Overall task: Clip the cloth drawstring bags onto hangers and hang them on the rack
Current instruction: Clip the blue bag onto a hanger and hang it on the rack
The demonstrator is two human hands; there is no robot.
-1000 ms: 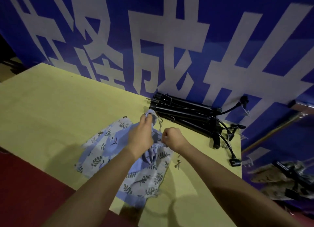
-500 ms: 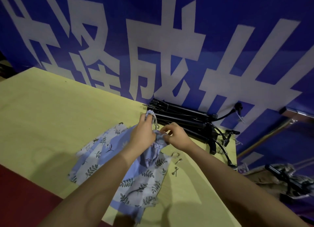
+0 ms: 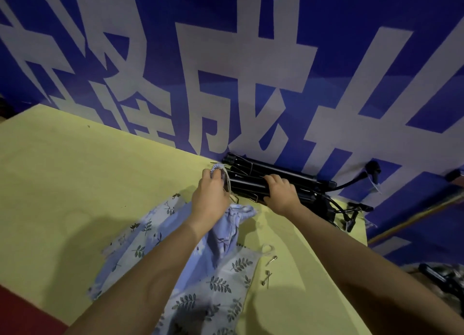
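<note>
The yellow worktop (image 3: 75,184) lies bare to the left of the floral cloth bags (image 3: 200,284), giving a hand open passage there. Behind the bags, the pile of black hangers (image 3: 276,181) sits against the blue banner (image 3: 251,58), which closes off the far side. Just right of the bags, small metal clips (image 3: 270,267) lie loose on the worktop. Both forearms cross above the bags.

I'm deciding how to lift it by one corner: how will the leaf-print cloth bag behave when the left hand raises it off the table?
The leaf-print cloth bag will probably sag and hang limp, since it already lies creased and bunched under the left hand. It looks thin, so likely light. Its gathered top should give a firm pinch rather than slip.
</note>
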